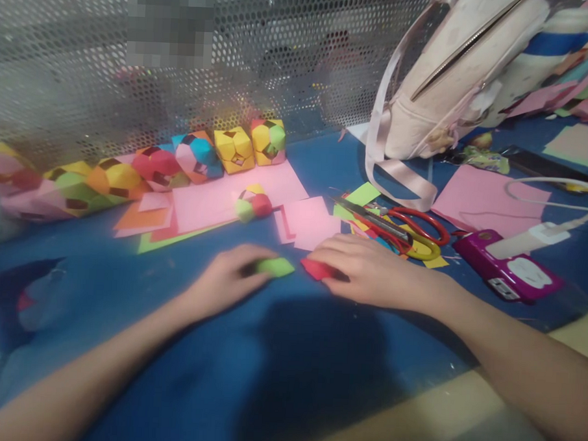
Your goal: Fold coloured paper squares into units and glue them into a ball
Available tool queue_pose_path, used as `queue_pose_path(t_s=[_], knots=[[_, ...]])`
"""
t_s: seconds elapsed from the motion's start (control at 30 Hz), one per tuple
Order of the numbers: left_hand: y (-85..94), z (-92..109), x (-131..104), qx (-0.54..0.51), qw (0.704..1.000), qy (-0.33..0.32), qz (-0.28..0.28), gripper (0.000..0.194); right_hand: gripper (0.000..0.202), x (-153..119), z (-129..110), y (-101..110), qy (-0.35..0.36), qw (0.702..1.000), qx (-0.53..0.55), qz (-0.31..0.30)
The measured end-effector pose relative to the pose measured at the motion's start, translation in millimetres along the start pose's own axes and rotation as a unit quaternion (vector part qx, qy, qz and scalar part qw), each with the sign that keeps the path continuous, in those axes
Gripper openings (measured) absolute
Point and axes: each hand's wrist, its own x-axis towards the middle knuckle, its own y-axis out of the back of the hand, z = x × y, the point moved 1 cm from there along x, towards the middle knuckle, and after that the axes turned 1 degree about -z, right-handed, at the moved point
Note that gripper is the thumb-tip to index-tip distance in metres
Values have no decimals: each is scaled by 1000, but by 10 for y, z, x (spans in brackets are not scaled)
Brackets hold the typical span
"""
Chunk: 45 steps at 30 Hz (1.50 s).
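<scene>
My left hand [236, 273] pinches a small folded green paper piece [276, 267] low over the blue tabletop. Facing it, my right hand [353, 267] has its fingers closed on a folded red paper piece [316, 269]. The two pieces point toward each other with a small gap between them. Just beyond my hands sits a small multicoloured paper piece [254, 204] of green, yellow and red. Pink paper squares [313, 222] lie beside it, partly behind my right hand. The hands are slightly blurred.
Folded paper cubes [233, 149] line the back by a perforated metal panel [300, 71]. Scissors [420, 236], a box cutter [374, 217], a purple plug adapter [509, 265] and a pale backpack [451, 78] occupy the right. A dark glue gun [11, 296] lies left.
</scene>
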Motion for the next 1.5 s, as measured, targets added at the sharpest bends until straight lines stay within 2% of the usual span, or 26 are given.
queue_pose_path(t_s=[0.1,0.2,0.27,0.37,0.43,0.53,0.63,0.83,0.93,1.0,1.07,1.13,1.23,1.3,1.37,1.43,1.5], knots=[[9,7,-2,-118,988,99,24,26,24,5,-4,12,-3,1000,10,4],[12,1,6,-201,969,139,42,28,26,15,-18,35,-11,999,33,6],[14,-5,12,-182,970,140,76,29,26,21,-29,53,-16,998,52,15],[11,1,13,-100,980,109,136,30,27,27,-40,69,-24,995,83,49],[-1,13,12,-51,986,75,140,30,29,28,-40,68,-30,992,98,75],[-22,17,11,10,992,35,117,29,33,31,-34,41,-35,990,103,93],[-22,-17,15,51,989,33,135,28,31,38,-50,-27,-15,991,89,98],[1,-104,44,57,980,55,185,30,30,79,-276,-254,66,988,100,95],[6,-110,59,52,978,58,191,30,27,112,-421,-333,89,988,108,69],[6,-115,65,48,979,60,190,31,34,129,-462,-347,119,986,109,52],[2,-126,67,47,980,69,181,33,40,139,-423,-325,137,984,95,68],[-3,-141,67,50,981,81,169,36,36,141,-301,-280,114,985,56,118],[-10,-159,65,59,983,83,154,36,31,142,-32,-221,-1,988,-40,151],[-10,-159,60,71,983,63,159,35,31,151,126,-204,-71,985,-96,128],[-7,-142,50,94,980,20,176,31,27,172,223,-205,-102,982,-132,89],[-9,-111,35,119,974,-32,188,25,21,200,257,-217,-104,979,-163,61],[-22,-74,16,141,969,-77,189,19,19,224,255,-233,-89,976,-190,59]])
